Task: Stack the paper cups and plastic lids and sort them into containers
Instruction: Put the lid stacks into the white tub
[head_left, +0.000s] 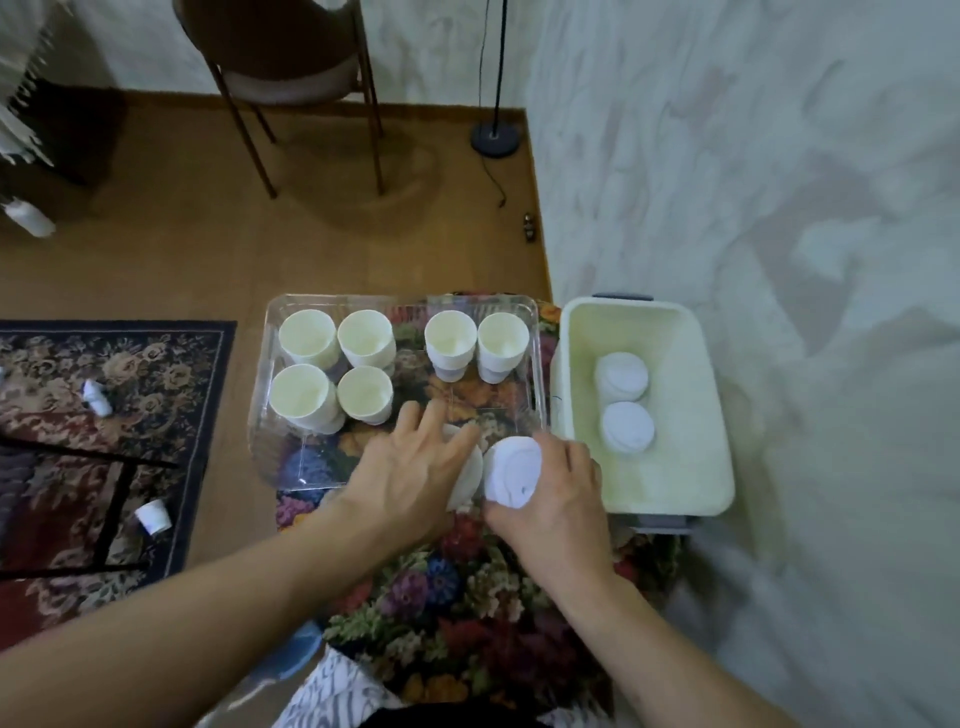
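Observation:
Several stacks of white paper cups (363, 338) stand upright in a clear plastic tray (539, 364) on a flowered cloth. To the right, a white bin (691, 483) holds two stacks of white plastic lids (626, 426). My right hand (556, 488) grips a stack of lids (511, 470) at the tray's front right corner, just left of the bin. My left hand (415, 467) lies with straight fingers over another white lid (465, 480) beside that stack, mostly hiding it.
The flowered cloth (467, 597) covers a small table. A paper cup (154, 515) and a small white bottle (97, 397) lie on the patterned rug at the left. A chair (291, 78) and a lamp base (494, 139) stand on the brown floor beyond.

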